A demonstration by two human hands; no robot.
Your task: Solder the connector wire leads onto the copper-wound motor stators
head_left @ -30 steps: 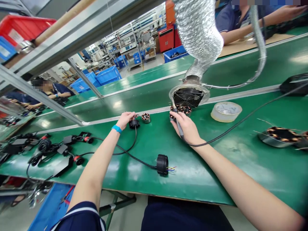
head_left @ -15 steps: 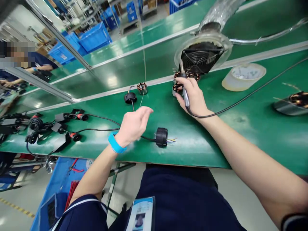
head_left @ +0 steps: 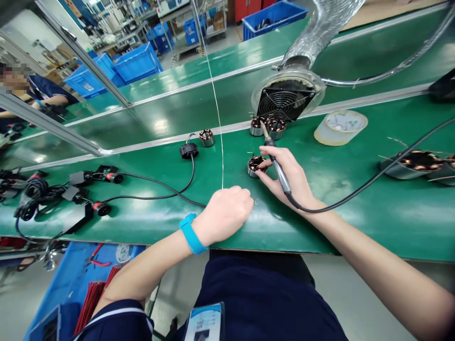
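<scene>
My right hand (head_left: pixel 287 175) is closed round a soldering iron (head_left: pixel 279 170), its tip pointing up and away. The thumb and a finger of the same hand also touch a small copper-wound stator (head_left: pixel 256 166) on the green bench. My left hand (head_left: pixel 227 213), with a blue wristband, is a loose fist low over the bench. A thin solder wire (head_left: pixel 217 104) hangs from above and runs down to this fist. Thin wire ends show beside its knuckles; the black cap they belonged to is hidden under the hand. Two more stators (head_left: pixel 276 128) stand by the fan.
A fume fan (head_left: pixel 284 103) with a foil duct stands behind my right hand. Right of it is a whitish tub (head_left: pixel 340 128). A black cap (head_left: pixel 189 150) and a stator (head_left: pixel 206 138) sit at the back left. Cabled black parts (head_left: pixel 85 189) lie further left; a co-worker sits beyond.
My right hand has drawn one stator away from the group by the fan, toward me. My left hand has moved right and down over the black cap, with the solder wire following it.
</scene>
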